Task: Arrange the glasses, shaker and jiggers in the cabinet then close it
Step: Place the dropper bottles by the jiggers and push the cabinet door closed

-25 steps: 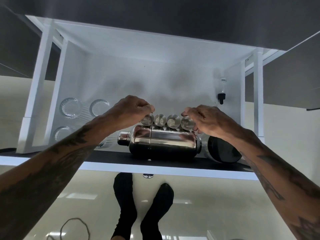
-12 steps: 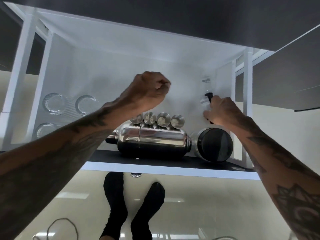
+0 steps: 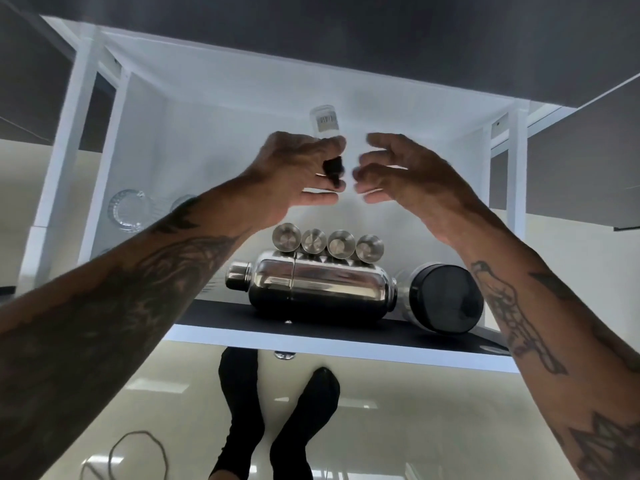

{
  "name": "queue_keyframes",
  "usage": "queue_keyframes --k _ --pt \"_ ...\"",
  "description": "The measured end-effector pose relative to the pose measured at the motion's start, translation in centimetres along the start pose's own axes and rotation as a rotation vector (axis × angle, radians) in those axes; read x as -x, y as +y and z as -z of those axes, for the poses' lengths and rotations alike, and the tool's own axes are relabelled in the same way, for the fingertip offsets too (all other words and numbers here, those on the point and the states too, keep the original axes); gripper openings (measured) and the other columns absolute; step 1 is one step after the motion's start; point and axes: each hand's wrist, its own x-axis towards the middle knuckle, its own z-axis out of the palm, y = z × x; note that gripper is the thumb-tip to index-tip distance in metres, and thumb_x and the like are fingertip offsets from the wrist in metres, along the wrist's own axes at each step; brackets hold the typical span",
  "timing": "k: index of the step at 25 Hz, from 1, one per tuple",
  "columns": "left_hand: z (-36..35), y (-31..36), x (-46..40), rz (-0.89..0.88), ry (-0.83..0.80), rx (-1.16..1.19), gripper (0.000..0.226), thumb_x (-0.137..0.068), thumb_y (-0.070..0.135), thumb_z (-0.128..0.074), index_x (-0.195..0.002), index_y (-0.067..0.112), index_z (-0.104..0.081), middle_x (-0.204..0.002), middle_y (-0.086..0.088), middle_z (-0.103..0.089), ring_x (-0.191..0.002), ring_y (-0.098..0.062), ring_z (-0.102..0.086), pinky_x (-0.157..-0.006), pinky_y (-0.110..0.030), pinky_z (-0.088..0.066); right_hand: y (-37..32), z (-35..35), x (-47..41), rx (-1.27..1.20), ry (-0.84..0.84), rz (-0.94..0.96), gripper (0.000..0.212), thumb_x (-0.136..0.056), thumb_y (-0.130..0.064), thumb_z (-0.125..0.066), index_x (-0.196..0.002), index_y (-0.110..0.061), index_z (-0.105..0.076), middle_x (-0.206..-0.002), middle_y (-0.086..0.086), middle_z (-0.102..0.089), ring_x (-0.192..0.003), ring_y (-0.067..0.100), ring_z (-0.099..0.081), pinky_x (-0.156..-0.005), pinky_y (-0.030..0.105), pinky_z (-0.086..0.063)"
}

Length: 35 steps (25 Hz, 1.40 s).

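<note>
A chrome shaker [image 3: 318, 285] lies on its side on the cabinet's dark shelf [image 3: 221, 315]. Several steel jiggers [image 3: 327, 242] stand in a row right behind it. Clear ribbed glasses [image 3: 128, 209] sit at the left side of the cabinet, partly hidden by my left forearm. My left hand [image 3: 294, 174] is raised above the jiggers and grips a small clear bottle [image 3: 325, 121] with a black cap by its lower end. My right hand [image 3: 398, 171] hovers just right of the bottle, fingers spread, holding nothing.
A round container with a black lid [image 3: 445, 297] lies on the shelf right of the shaker. The cabinet's white side frames [image 3: 516, 174] stand left and right. Feet in black socks [image 3: 277, 410] and a looped cable [image 3: 138, 455] show on the glossy floor.
My right hand brought the small bottle from the cabinet's right wall to the middle and let go. My left hand, earlier a raised fist, now grips it.
</note>
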Motion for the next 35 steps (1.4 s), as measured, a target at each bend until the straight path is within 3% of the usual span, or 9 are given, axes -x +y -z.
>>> queue_keyframes --k 3,6,9,11,18,22,27,31,35 --pt "2.4 -0.5 -0.8 -0.12 0.02 -0.716 0.042 -0.09 0.032 -0.064 -0.125 0.009 -0.061 -0.108 -0.017 -0.068 -0.089 -0.028 -0.072 -0.081 -0.029 -0.055 3.4 2.1 -1.2 0.575 0.349 -0.007 0.052 -0.083 -0.029 -0.066 -0.132 -0.018 -0.056 -0.128 0.011 -0.057 -0.112 0.028 -0.06 -0.094 0.03 -0.044" --pt "3.3 -1.6 -1.3 -0.14 -0.082 -1.35 0.056 -0.089 0.031 -0.065 -0.14 0.015 -0.048 -0.137 -0.016 -0.054 -0.118 -0.03 -0.057 -0.087 -0.029 -0.043 6.4 2.5 -2.0 0.814 0.28 -0.028 0.053 -0.086 -0.028 -0.067 -0.134 -0.014 -0.05 -0.137 0.02 -0.04 -0.113 0.04 -0.057 -0.094 0.037 -0.047" --pt "3.4 -2.4 -1.1 -0.251 -0.101 -1.342 0.044 -0.082 0.021 -0.074 -0.123 0.018 -0.057 -0.11 -0.009 -0.063 -0.074 -0.014 -0.058 -0.053 -0.019 -0.037 7.5 1.9 -2.4 0.926 0.306 0.023 0.045 -0.088 -0.022 -0.067 -0.13 -0.019 -0.05 -0.134 0.018 -0.041 -0.11 0.039 -0.056 -0.087 0.039 -0.048" --pt "3.2 -2.6 -1.3 -0.318 -0.106 -1.342 0.036 -0.077 0.023 -0.079 -0.11 0.017 -0.064 -0.094 -0.002 -0.061 -0.066 -0.012 -0.053 -0.048 -0.017 -0.031 7.6 2.0 -2.4 1.048 0.357 0.056 0.042 -0.089 -0.013 -0.063 -0.128 -0.019 -0.05 -0.126 0.02 -0.048 -0.112 0.039 -0.049 -0.086 0.041 -0.044" --pt "1.6 -2.8 -1.8 -0.367 -0.217 -1.443 0.035 -0.087 0.033 -0.065 -0.118 0.019 -0.066 -0.106 -0.003 -0.059 -0.094 -0.018 -0.054 -0.067 -0.027 -0.037 4.6 2.2 -1.1 0.675 0.178 0.079 0.033 -0.09 -0.02 -0.06 -0.123 -0.018 -0.063 -0.128 0.016 -0.045 -0.098 0.023 -0.057 -0.083 0.02 -0.038" --pt "2.1 -2.4 -1.6 -0.232 -0.246 -1.31 0.043 -0.08 0.04 -0.063 -0.119 0.022 -0.065 -0.115 0.005 -0.068 -0.096 -0.015 -0.062 -0.071 -0.03 -0.048 0.8 0.0 -1.9 0.386 -0.087 -0.125 0.028 -0.083 -0.036 -0.062 -0.096 -0.015 -0.075 -0.08 0.0 -0.075 -0.074 0.011 -0.073 -0.082 0.036 -0.058" --pt "2.9 -2.2 -1.7 -0.154 -0.255 -1.114 0.044 -0.075 0.042 -0.073 -0.116 0.026 -0.07 -0.113 0.009 -0.071 -0.094 -0.008 -0.066 -0.074 -0.023 -0.048 -0.1 -2.6 -2.6 0.442 -0.332 -0.327 0.039 -0.092 -0.044 -0.052 -0.097 -0.01 -0.071 -0.052 -0.006 -0.069 -0.061 0.009 -0.066 -0.073 0.029 -0.037" --pt "3.5 -2.8 -1.9 -0.154 -0.259 -1.062 0.046 -0.077 0.041 -0.075 -0.118 0.023 -0.069 -0.117 0.006 -0.071 -0.096 -0.007 -0.066 -0.07 -0.019 -0.045 0.8 -2.9 -2.3 0.472 -0.361 -0.281 0.032 -0.092 -0.037 -0.055 -0.097 -0.012 -0.075 -0.066 -0.004 -0.069 -0.064 0.011 -0.063 -0.077 0.029 -0.046" --pt "3.8 -3.1 -1.6 -0.164 -0.254 -1.032 0.048 -0.075 0.045 -0.075 -0.118 0.024 -0.069 -0.119 0.008 -0.07 -0.102 -0.007 -0.065 -0.09 -0.033 -0.051 0.5 -2.5 -2.2 0.527 -0.328 -0.286 0.034 -0.089 -0.045 -0.056 -0.096 -0.016 -0.073 -0.082 0.0 -0.071 -0.074 0.016 -0.061 -0.08 0.034 -0.048"
